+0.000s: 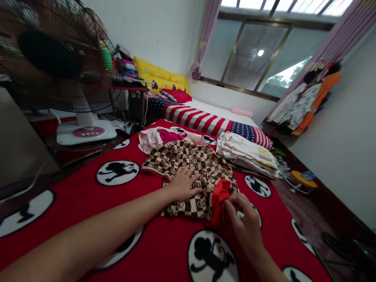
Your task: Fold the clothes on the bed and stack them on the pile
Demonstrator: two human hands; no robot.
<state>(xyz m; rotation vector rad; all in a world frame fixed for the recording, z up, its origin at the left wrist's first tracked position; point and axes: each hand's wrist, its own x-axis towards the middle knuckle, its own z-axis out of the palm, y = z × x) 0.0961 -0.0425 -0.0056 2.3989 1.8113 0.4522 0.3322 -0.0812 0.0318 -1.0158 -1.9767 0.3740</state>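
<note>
Bare forearms (pixel 88 223) stretch over a red monkey-print blanket (pixel 73 184). On it, the left hand (pixel 183 183) lies open on a brown checked garment (pixel 199 176), seemingly pinning it flat, while the right hand (pixel 243 221) pinches its red trim (pixel 220 203).

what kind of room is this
Most likely a bedroom in a home: a red monkey-print blanket covers the near surface, with striped bedding and yellow pillows beyond it, and clothes hang by the wall.
</note>
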